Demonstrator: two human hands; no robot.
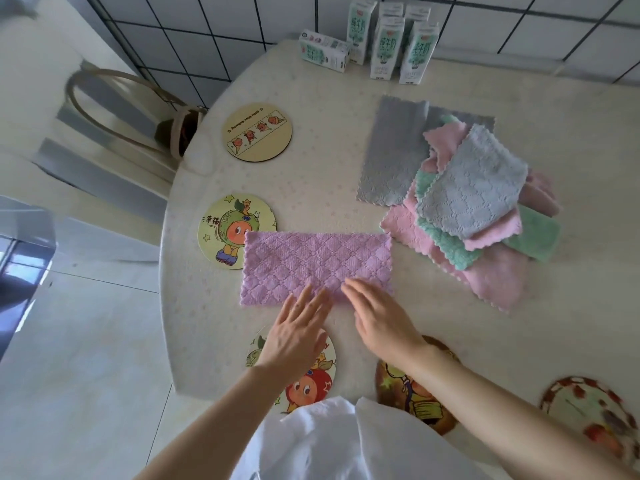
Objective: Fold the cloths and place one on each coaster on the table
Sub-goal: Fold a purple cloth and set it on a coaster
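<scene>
Purple quilted cloth (317, 266) lies flat in a rectangle, just ahead of both hands. Left hand (294, 336) and right hand (382, 320) are spread flat, fingertips pressing its near edge, gripping nothing. Looks light, limp microfibre, likely grippy: pinch the near corners to fold again. Its far-left corner overlaps the cartoon coaster (225, 230), lettered 幸福. Milk cartons (382, 46) beyond read 纯牛奶.

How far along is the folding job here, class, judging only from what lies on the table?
Done: nothing placed; every visible coaster, such as the strip-print coaster, carries no folded cloth. In hand: the purple cloth lies as a rectangle, overlapping the green-hat coaster, with the left hand and right hand flat at its near edge. Left: the grey cloth and the mixed pile.
</scene>
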